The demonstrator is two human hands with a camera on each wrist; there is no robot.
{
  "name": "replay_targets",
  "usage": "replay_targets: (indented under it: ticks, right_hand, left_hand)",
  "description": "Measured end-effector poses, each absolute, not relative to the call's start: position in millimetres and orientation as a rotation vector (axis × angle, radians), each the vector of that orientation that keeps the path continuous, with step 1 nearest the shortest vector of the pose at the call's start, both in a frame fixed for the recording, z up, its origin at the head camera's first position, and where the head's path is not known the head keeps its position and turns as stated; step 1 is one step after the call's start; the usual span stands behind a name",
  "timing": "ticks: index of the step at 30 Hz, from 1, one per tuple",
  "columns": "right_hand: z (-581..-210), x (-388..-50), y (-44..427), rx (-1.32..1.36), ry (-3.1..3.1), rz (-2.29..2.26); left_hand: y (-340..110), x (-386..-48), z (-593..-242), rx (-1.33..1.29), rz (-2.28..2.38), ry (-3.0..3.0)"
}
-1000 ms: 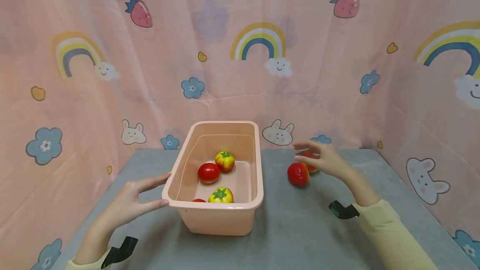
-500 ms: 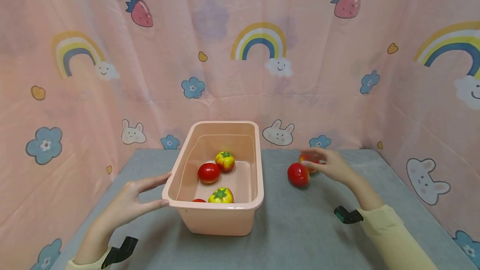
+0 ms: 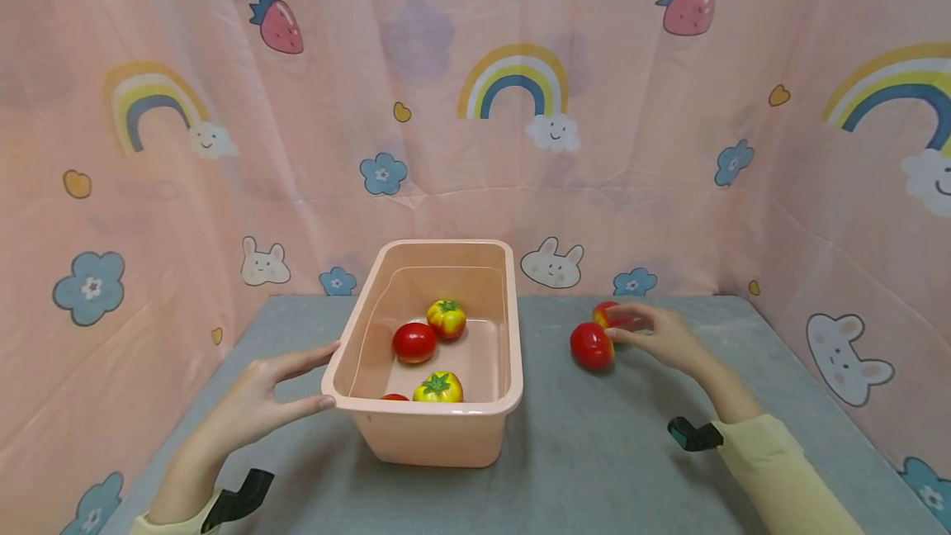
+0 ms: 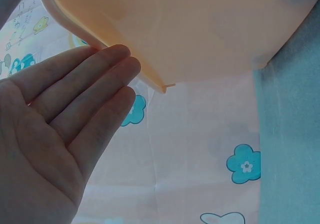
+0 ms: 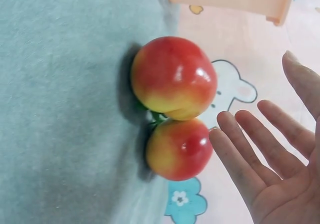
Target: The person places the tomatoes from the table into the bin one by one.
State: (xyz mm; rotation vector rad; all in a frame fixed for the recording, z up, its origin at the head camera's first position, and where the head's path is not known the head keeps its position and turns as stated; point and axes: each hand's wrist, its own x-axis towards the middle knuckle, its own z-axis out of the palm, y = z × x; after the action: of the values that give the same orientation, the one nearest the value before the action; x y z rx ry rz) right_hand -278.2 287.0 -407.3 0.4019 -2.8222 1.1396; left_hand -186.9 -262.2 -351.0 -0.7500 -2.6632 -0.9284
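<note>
A pale pink plastic bin stands on the table, with my left hand at its left rim. The fingers of that hand lie straight against the rim in the left wrist view. Inside are a red tomato, a yellow-red one, a yellow one with a green top, and a red one mostly hidden by the front rim. Right of the bin, a larger tomato touches a smaller tomato. My right hand is beside the smaller one, fingers extended, holding nothing.
A grey cloth-like table top spreads under everything. Pink printed curtain hangs behind it and along both sides. Each wrist bears a black mount at the yellowish sleeve.
My right hand has come down and shifted right, from above the two loose tomatoes to the right side of the rear one. My left hand and the bin stay put.
</note>
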Motion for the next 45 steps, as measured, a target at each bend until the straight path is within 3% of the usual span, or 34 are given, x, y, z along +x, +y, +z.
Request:
replay_targets:
  ticks: [45]
  right_hand:
    - [-442,-288,282,0.274,-2.911,1.210]
  left_hand:
    - [-263,-187,-351,-0.763,-0.902,-2.648]
